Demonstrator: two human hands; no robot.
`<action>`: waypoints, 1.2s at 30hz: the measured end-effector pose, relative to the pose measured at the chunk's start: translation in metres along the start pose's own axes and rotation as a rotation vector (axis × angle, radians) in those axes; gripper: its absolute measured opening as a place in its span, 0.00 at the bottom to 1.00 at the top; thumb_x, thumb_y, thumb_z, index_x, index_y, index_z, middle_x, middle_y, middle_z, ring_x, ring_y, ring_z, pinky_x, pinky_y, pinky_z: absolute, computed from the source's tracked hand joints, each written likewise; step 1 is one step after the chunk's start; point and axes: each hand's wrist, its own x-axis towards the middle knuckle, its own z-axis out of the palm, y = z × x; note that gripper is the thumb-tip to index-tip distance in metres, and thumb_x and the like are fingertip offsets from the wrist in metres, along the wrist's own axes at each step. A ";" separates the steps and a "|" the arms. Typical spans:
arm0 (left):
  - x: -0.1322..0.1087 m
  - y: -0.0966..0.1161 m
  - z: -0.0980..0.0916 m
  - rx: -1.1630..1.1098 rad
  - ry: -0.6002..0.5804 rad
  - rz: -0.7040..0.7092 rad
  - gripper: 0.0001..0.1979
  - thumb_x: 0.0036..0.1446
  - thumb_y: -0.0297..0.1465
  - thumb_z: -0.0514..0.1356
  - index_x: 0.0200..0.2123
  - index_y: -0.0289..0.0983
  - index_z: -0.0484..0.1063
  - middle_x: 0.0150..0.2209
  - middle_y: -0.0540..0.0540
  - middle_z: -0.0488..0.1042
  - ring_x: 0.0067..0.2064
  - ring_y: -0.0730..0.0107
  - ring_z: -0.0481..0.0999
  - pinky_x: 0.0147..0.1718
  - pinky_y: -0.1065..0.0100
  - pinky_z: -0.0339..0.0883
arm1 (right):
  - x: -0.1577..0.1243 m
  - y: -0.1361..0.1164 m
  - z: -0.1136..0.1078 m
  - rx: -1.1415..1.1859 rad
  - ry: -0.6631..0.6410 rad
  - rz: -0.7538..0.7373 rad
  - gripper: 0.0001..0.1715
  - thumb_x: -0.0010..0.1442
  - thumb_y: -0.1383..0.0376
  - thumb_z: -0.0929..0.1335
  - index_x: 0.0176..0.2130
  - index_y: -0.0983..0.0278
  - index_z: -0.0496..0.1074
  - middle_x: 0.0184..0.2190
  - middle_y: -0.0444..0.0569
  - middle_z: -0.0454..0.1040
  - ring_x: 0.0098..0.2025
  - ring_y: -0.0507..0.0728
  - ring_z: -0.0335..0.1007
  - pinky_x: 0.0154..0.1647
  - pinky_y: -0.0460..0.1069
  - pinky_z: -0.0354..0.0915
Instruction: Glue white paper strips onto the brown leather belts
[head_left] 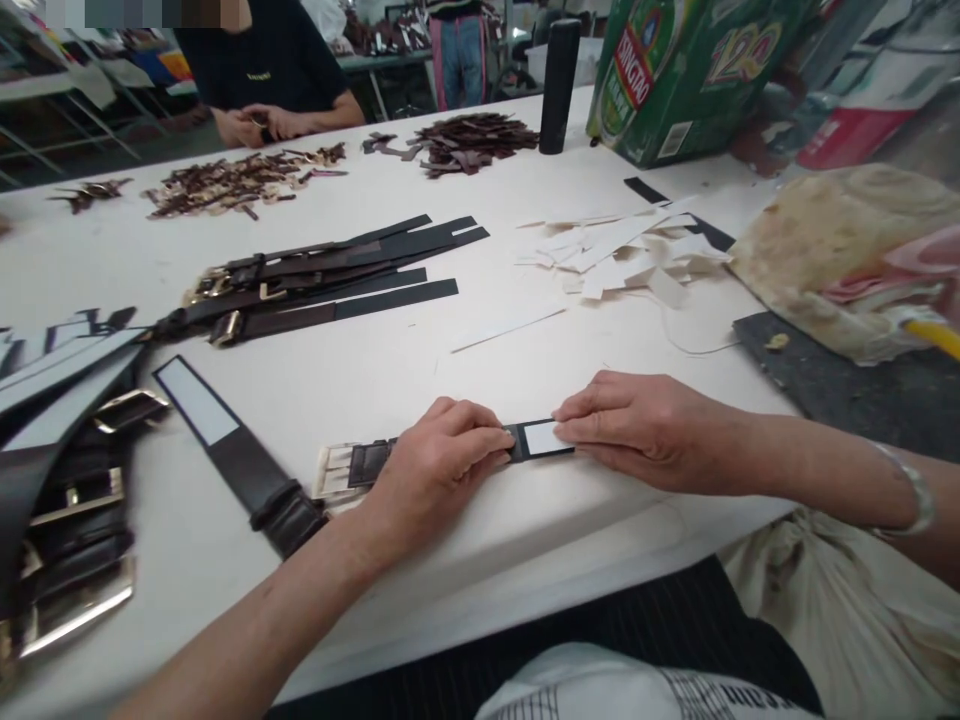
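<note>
Strap (365, 464) lies crosswise near the front edge of the white table (360, 375), its pale buckle (333, 472) at the left end and a white strip (540, 437) on its right part. In the head view, the person's left hand (442, 458) is narrow, with thumb and fingers closed on the middle of this strap. The right hand (637, 432), with a bracelet (919, 490) on its wrist, is narrow too, fingers and thumb pinching the strap at the right end of the white strip; the strap's tip is hidden under it.

Just left of the left forearm, a second strap (244, 470) lies slanted, and a pile of buckled straps (71, 500) fills the table's left side. Beyond the hands rests a bunch of dark straps (337, 270), with paper scraps (607, 245) to its right and a thin sliver (510, 331) nearer the hands. Farther back are a heap of small pieces (240, 183), a heap of brown strips (484, 140), a black cylinder (559, 88) and a green box (686, 80). Across the table sits a co-worker in a dark shirt (259, 60), both hands together over something too small to tell.
</note>
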 end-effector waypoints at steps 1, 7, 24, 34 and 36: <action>0.000 0.001 0.000 0.003 -0.004 -0.003 0.10 0.66 0.28 0.58 0.47 0.40 0.77 0.43 0.44 0.76 0.43 0.65 0.70 0.42 0.63 0.66 | 0.001 0.000 0.002 0.003 -0.002 -0.001 0.12 0.68 0.71 0.64 0.46 0.67 0.76 0.45 0.58 0.77 0.43 0.58 0.72 0.43 0.53 0.71; 0.002 0.005 0.000 0.021 -0.026 -0.014 0.11 0.66 0.27 0.57 0.47 0.41 0.77 0.44 0.43 0.76 0.43 0.65 0.69 0.42 0.63 0.66 | 0.004 0.001 0.010 -0.011 0.022 0.021 0.13 0.69 0.70 0.63 0.46 0.68 0.77 0.46 0.57 0.77 0.44 0.59 0.71 0.43 0.54 0.71; 0.000 0.002 0.002 0.036 -0.013 -0.011 0.12 0.66 0.27 0.57 0.49 0.41 0.76 0.44 0.43 0.75 0.42 0.66 0.69 0.41 0.64 0.65 | 0.004 -0.002 0.014 -0.138 -0.032 0.022 0.12 0.67 0.72 0.64 0.43 0.68 0.77 0.45 0.57 0.77 0.43 0.60 0.69 0.44 0.55 0.70; 0.000 0.006 -0.002 0.277 -0.172 0.027 0.23 0.66 0.23 0.53 0.60 0.47 0.70 0.49 0.42 0.70 0.45 0.60 0.65 0.44 0.59 0.66 | 0.009 -0.005 0.012 -0.145 -0.092 0.059 0.11 0.67 0.73 0.64 0.41 0.68 0.77 0.41 0.57 0.76 0.42 0.59 0.67 0.43 0.53 0.69; 0.000 0.006 -0.002 0.311 -0.172 0.037 0.22 0.66 0.24 0.52 0.59 0.47 0.70 0.49 0.42 0.70 0.45 0.59 0.65 0.43 0.59 0.67 | 0.009 -0.005 0.011 -0.159 -0.101 0.070 0.12 0.67 0.73 0.64 0.42 0.68 0.77 0.42 0.57 0.76 0.43 0.60 0.66 0.42 0.54 0.68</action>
